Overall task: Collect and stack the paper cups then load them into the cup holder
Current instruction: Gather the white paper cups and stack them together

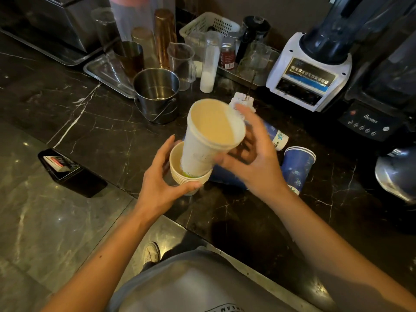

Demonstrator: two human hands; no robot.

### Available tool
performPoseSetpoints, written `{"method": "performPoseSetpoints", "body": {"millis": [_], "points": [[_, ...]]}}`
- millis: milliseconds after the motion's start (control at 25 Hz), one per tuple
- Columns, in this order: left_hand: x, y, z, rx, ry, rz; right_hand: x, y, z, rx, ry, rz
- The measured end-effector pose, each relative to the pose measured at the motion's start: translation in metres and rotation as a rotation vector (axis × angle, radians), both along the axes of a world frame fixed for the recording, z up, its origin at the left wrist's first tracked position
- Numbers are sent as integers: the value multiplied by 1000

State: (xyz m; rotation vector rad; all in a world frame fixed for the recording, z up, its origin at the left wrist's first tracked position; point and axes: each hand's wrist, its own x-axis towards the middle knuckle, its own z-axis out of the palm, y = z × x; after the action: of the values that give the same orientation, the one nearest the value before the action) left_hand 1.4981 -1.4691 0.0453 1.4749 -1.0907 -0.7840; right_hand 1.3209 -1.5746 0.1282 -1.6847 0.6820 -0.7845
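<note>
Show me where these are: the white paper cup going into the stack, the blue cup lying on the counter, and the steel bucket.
white paper cup (200,149), head view, on its outer wall
blue cup (297,167), head view, on its side wall
steel bucket (157,106), head view, on its front wall

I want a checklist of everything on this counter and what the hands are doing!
Surface: black marble counter with white veins.
Job's things: white cup tilted, its base entering the stack of cups; blue cups lying on their sides at the right.
Clutter: steel bucket, clear jugs and tumblers on a metal tray, white basket, black tray.
Hands: left hand grips the stack; right hand holds the white cup.
Cables: nothing seen.
Surroundings: white blender, black blender, glossy floor below.
</note>
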Motion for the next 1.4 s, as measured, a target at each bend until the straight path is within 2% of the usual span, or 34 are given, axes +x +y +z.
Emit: {"method": "performPoseSetpoints", "body": {"millis": [80, 200, 360, 520, 840, 1120, 1400], "points": [[0, 3, -2, -13, 8, -34, -1, 0, -12, -77, 187, 102], [5, 7, -3, -17, 37, -44, 4, 2, -27, -38, 417, 260], [9, 10, 0, -2, 15, -59, 8, 9, -37, 105, 486, 327], [13, 7, -2, -4, -5, -77, 13, 11, -44, 191, 428, 272], [66, 12, 17, -72, -56, 48, 78, 11, -37, 133, 253, 165], [136, 2, 11, -20, -83, 58, 154, 6, -51, 146, 246, 102], [156, 0, 3, 13, -36, -54, 166, 16, -55, 180, 267, 21]]}}
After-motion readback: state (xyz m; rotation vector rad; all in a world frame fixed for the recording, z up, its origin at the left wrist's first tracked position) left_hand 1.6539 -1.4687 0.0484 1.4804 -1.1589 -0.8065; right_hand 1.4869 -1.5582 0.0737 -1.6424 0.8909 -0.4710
